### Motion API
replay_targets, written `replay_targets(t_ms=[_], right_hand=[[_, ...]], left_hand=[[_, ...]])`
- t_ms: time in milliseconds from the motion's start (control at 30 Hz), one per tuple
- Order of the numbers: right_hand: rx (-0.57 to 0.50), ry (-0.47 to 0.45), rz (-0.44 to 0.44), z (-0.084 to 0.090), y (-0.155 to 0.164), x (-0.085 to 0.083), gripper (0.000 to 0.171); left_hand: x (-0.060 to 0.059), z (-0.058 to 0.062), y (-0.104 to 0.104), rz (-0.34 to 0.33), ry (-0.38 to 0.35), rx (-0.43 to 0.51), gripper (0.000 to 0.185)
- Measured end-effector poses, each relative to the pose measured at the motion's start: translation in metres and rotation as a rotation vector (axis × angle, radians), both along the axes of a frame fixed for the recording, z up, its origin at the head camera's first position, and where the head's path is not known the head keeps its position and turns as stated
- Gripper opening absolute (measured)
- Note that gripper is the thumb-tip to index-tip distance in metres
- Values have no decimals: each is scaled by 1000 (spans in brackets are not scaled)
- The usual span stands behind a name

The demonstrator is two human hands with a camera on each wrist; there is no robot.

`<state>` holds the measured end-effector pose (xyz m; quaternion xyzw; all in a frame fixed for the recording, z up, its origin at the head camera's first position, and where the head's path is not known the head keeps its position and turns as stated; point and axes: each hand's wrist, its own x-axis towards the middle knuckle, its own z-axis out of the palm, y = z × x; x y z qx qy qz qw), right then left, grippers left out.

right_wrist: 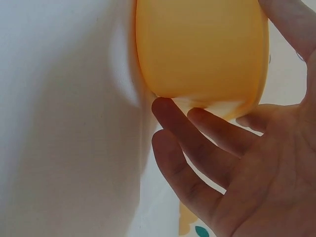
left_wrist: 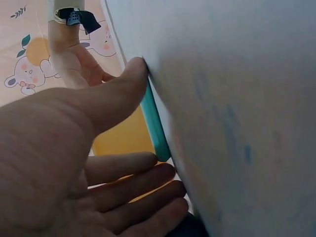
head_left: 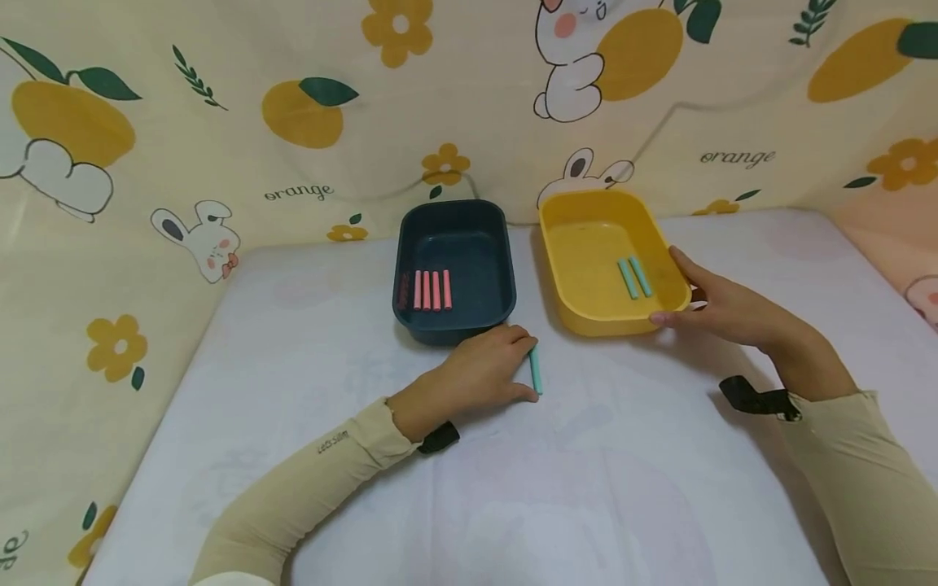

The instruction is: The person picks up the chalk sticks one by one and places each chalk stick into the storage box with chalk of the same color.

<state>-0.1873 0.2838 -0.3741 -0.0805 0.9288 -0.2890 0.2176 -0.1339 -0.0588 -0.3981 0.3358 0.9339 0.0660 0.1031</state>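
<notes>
With thumb and forefinger at its two ends, my left hand (head_left: 484,370) pinches a teal chalk stick (head_left: 536,370) at the table surface, just in front of the gap between two containers. The left wrist view shows the same chalk (left_wrist: 155,123) between thumb and fingertip. My right hand (head_left: 733,309) holds the yellow container (head_left: 604,325) by its right side, thumb at the front corner and fingers along the wall. Two teal chalk sticks (head_left: 634,277) lie inside it. In the navy container (head_left: 454,330), several pink chalk sticks (head_left: 432,290) stand in a row.
A white cloth covers the table (head_left: 542,488). Behind both containers hangs a cream curtain (head_left: 469,106) printed with oranges and rabbits. Dark straps (head_left: 755,399) sit at the wrists. The navy container's front edge is close behind the left knuckles.
</notes>
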Motion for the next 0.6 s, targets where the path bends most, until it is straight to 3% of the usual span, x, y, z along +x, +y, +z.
replay_targets(t_ms=[333, 600], right_hand=[[-18, -6, -2, -2, 3, -1, 108], [-20, -18, -1, 0, -1, -1, 108]], left_hand=[[-1, -1, -1, -52, 40, 3, 70], [0, 2, 0, -41, 4, 18, 70]])
